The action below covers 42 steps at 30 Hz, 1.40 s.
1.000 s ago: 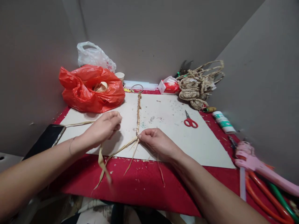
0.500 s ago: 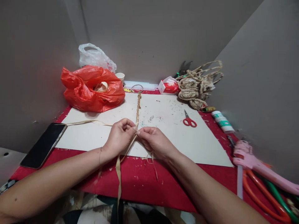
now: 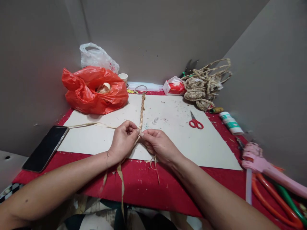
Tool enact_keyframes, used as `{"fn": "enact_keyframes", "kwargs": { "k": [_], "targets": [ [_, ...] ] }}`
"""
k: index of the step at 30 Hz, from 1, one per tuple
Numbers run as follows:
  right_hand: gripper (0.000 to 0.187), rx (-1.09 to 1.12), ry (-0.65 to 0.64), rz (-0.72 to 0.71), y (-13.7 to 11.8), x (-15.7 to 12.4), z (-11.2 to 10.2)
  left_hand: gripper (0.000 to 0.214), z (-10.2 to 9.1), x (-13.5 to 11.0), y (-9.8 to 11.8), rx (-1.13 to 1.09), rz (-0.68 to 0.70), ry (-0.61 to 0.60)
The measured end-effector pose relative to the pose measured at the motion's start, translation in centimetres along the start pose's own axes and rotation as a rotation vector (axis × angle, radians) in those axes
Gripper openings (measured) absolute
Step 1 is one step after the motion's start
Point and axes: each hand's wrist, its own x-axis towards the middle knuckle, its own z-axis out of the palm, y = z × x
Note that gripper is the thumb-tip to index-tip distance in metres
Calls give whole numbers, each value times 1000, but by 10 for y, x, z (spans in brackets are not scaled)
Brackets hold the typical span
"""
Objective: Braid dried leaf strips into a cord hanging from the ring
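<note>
A thin braided straw cord (image 3: 142, 108) runs down the middle of a white board (image 3: 172, 134) from a ring at the far edge. My left hand (image 3: 123, 140) and my right hand (image 3: 157, 144) meet at the cord's near end, both pinched on the loose straw strips (image 3: 122, 179) there. Strips hang from under my left hand over the table's front edge. Shorter strands trail below my right hand. One long pale strip (image 3: 91, 124) lies across the board to the left.
A red plastic bag (image 3: 94, 91) and a white bag (image 3: 97, 57) sit at the back left with a paper cup (image 3: 123, 77). A phone (image 3: 45, 147) lies left. Red scissors (image 3: 196, 121), straw coils (image 3: 201, 88), a glue tube (image 3: 230, 123) and a pink glue gun (image 3: 261, 164) lie right.
My left hand came in from the left to meet my right hand at the cord's end. The loose strips swung from spread out to hanging straight down.
</note>
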Motion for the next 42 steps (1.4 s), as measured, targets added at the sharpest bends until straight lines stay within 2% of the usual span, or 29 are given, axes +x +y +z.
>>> {"fn": "enact_keyframes", "kwargs": {
  "k": [8,14,21,25,30,36,40,42],
  "targets": [
    [31,48,9,34,-3,-2,2,14,-2,-4,-5,85,53,-133],
    [29,118,-12,74,-2,-3,0,21,-7,2,-7,207,39,-269],
    [27,21,-26,20,0,-1,-1,17,-16,10,-4,-25,-80,-440],
    [29,-47,-53,-8,0,0,-2,16,-21,13,-3,-44,-100,-506],
    [29,-85,-58,-16,0,-1,-2,12,-23,14,4,-9,-97,-514],
    [28,-134,-42,-38,-1,-2,-1,14,-24,18,10,-123,-252,-559],
    [29,-123,-51,-52,-2,-3,-1,8,-28,19,10,-286,-343,-606],
    [30,-108,-49,-57,-2,-3,-1,12,-29,18,9,-348,-374,-610]
  ]
}}
